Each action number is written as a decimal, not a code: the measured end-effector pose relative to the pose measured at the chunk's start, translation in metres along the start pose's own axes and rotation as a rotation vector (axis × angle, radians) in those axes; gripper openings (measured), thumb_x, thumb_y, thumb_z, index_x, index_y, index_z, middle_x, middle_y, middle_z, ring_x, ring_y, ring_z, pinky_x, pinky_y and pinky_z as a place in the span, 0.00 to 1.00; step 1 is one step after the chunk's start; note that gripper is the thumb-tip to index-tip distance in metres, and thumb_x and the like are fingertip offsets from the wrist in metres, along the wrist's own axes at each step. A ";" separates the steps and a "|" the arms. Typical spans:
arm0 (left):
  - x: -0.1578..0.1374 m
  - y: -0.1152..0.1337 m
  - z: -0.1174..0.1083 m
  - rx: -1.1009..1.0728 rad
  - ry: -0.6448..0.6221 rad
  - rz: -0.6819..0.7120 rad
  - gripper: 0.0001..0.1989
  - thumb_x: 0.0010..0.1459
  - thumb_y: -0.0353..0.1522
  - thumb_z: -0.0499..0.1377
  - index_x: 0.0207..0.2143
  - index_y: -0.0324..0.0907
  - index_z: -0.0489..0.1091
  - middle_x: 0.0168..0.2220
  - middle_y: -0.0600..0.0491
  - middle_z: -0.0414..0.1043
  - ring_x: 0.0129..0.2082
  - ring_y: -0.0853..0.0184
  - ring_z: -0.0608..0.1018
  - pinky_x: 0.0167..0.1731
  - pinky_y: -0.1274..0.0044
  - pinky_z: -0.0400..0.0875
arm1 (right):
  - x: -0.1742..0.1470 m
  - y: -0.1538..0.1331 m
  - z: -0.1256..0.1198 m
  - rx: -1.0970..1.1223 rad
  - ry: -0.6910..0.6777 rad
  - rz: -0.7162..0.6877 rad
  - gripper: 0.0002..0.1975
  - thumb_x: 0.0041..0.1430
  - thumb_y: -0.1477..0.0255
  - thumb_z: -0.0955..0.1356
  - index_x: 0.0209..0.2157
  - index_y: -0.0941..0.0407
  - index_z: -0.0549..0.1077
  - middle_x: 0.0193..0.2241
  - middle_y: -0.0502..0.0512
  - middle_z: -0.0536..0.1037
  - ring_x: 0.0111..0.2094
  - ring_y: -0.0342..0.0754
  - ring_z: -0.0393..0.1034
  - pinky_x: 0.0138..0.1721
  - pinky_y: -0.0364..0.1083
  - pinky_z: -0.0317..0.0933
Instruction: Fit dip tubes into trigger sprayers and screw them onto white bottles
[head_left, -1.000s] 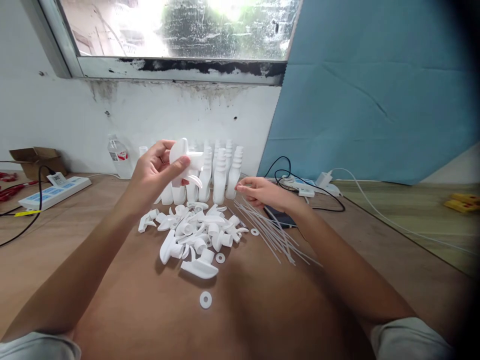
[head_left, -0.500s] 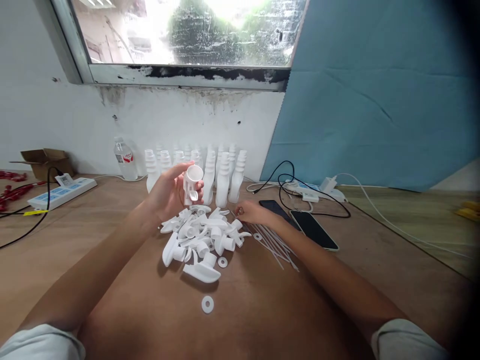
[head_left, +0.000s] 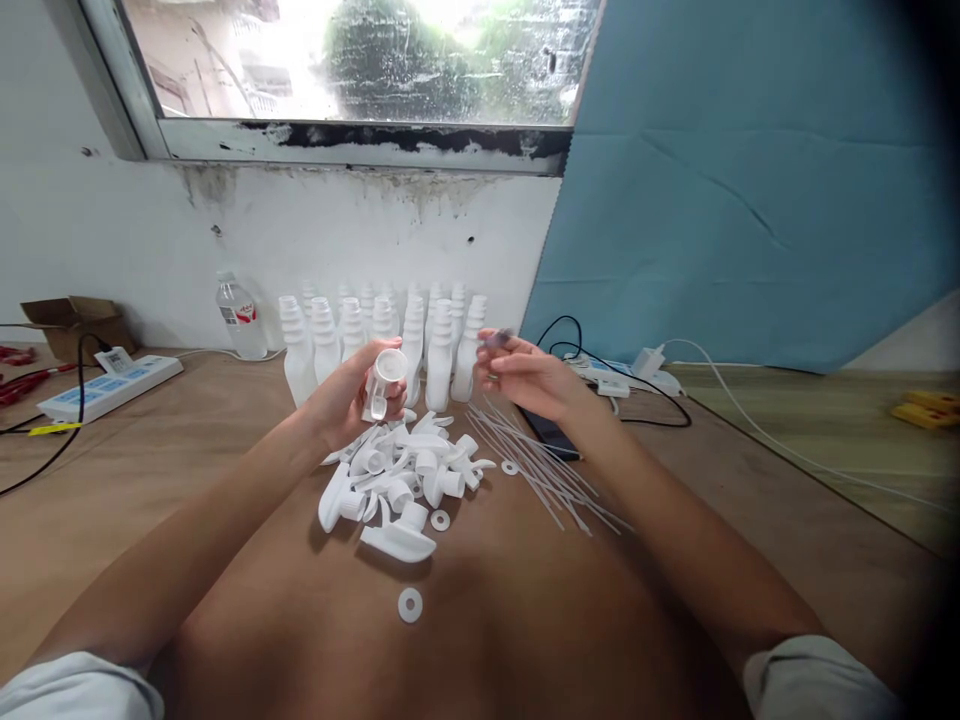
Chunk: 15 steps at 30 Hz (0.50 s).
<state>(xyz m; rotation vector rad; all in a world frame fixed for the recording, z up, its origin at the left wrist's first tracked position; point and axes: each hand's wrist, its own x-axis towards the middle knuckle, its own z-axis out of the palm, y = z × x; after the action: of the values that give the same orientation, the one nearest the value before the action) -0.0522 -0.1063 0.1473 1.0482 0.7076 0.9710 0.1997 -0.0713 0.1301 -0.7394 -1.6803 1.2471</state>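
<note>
My left hand point(head_left: 349, 395) is closed around a white trigger spray head point(head_left: 388, 372), its round collar opening turned toward me. Below it lies a pile of white spray heads point(head_left: 405, 465). To the right, my right hand point(head_left: 529, 375) is raised above the far ends of the thin white dip tubes point(head_left: 547, 470). Its fingertips are drawn together and partly blurred, so what they hold cannot be made out. White washers point(head_left: 410, 605) lie in front of the pile and beside the tubes.
White bottles point(head_left: 441, 360) stand in rows against the wall behind my hands. A clear drink bottle point(head_left: 241, 318), a power strip point(head_left: 112, 388) and an open cardboard box point(head_left: 79, 325) are at left. A dark phone point(head_left: 551, 432) and black cable point(head_left: 652, 400) lie at right.
My right hand has lifted up and slightly right from the far ends of the tubes, which now lie more spread. My left hand still holds the spray head, now slightly lower. The view has shifted slightly.
</note>
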 end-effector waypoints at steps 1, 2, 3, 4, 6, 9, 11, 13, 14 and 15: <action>0.000 -0.001 0.001 -0.001 -0.011 -0.005 0.16 0.55 0.41 0.60 0.23 0.39 0.63 0.16 0.58 0.59 0.14 0.76 0.61 0.16 0.81 0.61 | -0.003 -0.010 0.006 0.138 0.014 -0.031 0.14 0.50 0.70 0.68 0.40 0.54 0.68 0.29 0.50 0.70 0.30 0.43 0.68 0.34 0.45 0.63; 0.000 -0.002 0.003 -0.001 -0.020 -0.009 0.16 0.55 0.41 0.60 0.22 0.39 0.63 0.16 0.58 0.59 0.14 0.76 0.61 0.16 0.82 0.60 | -0.007 -0.018 0.014 0.232 0.031 -0.057 0.10 0.51 0.69 0.68 0.36 0.54 0.67 0.25 0.48 0.67 0.28 0.43 0.65 0.33 0.45 0.62; -0.001 -0.003 0.004 0.003 -0.022 -0.014 0.16 0.55 0.41 0.59 0.22 0.39 0.63 0.16 0.58 0.59 0.14 0.77 0.60 0.16 0.82 0.60 | -0.011 -0.026 0.022 0.275 0.049 -0.070 0.08 0.53 0.66 0.68 0.32 0.54 0.65 0.23 0.47 0.63 0.26 0.43 0.63 0.32 0.45 0.61; -0.001 -0.003 0.006 0.014 -0.016 -0.017 0.16 0.56 0.41 0.59 0.22 0.39 0.62 0.16 0.58 0.59 0.13 0.77 0.60 0.16 0.82 0.60 | -0.015 -0.032 0.030 0.291 0.060 -0.075 0.10 0.56 0.63 0.66 0.29 0.54 0.63 0.20 0.47 0.60 0.24 0.43 0.61 0.30 0.46 0.60; -0.002 -0.005 0.009 0.051 0.010 -0.026 0.16 0.56 0.41 0.59 0.23 0.40 0.62 0.16 0.58 0.60 0.13 0.76 0.61 0.17 0.81 0.62 | -0.022 -0.040 0.044 0.267 0.024 -0.096 0.13 0.60 0.61 0.62 0.26 0.55 0.62 0.17 0.47 0.58 0.21 0.44 0.58 0.28 0.46 0.58; -0.004 -0.006 0.011 0.103 0.036 -0.038 0.17 0.55 0.42 0.60 0.23 0.40 0.62 0.17 0.58 0.61 0.14 0.75 0.64 0.18 0.81 0.65 | -0.030 -0.042 0.056 0.129 -0.084 -0.153 0.08 0.59 0.67 0.60 0.33 0.56 0.66 0.16 0.48 0.65 0.20 0.44 0.61 0.28 0.46 0.57; -0.004 -0.007 0.010 0.118 0.031 -0.033 0.17 0.55 0.43 0.61 0.24 0.40 0.62 0.18 0.57 0.62 0.15 0.75 0.65 0.19 0.81 0.66 | -0.033 -0.040 0.058 0.004 -0.109 -0.209 0.07 0.58 0.70 0.61 0.38 0.57 0.66 0.19 0.49 0.70 0.22 0.45 0.65 0.29 0.47 0.58; -0.003 -0.009 0.008 0.124 0.027 -0.020 0.17 0.55 0.43 0.61 0.24 0.40 0.62 0.19 0.57 0.63 0.15 0.75 0.65 0.19 0.81 0.66 | -0.035 -0.039 0.059 -0.106 -0.096 -0.269 0.07 0.59 0.70 0.61 0.39 0.57 0.65 0.21 0.50 0.73 0.24 0.44 0.67 0.31 0.46 0.59; -0.002 -0.010 0.007 0.129 0.025 -0.015 0.17 0.55 0.44 0.61 0.25 0.40 0.63 0.19 0.57 0.63 0.15 0.75 0.65 0.19 0.81 0.66 | -0.036 -0.039 0.060 -0.165 -0.086 -0.289 0.07 0.59 0.71 0.62 0.39 0.57 0.65 0.23 0.51 0.74 0.25 0.44 0.68 0.31 0.46 0.60; -0.002 -0.010 0.007 0.137 0.023 -0.012 0.18 0.55 0.44 0.61 0.25 0.40 0.63 0.19 0.57 0.63 0.16 0.75 0.66 0.19 0.81 0.67 | -0.038 -0.040 0.061 -0.238 -0.070 -0.306 0.06 0.59 0.71 0.62 0.39 0.57 0.65 0.24 0.51 0.74 0.26 0.44 0.68 0.32 0.46 0.61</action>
<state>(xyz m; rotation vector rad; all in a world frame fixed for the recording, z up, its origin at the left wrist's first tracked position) -0.0441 -0.1121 0.1399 1.1525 0.8073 0.9358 0.1620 -0.1415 0.1506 -0.5546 -1.9382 0.8794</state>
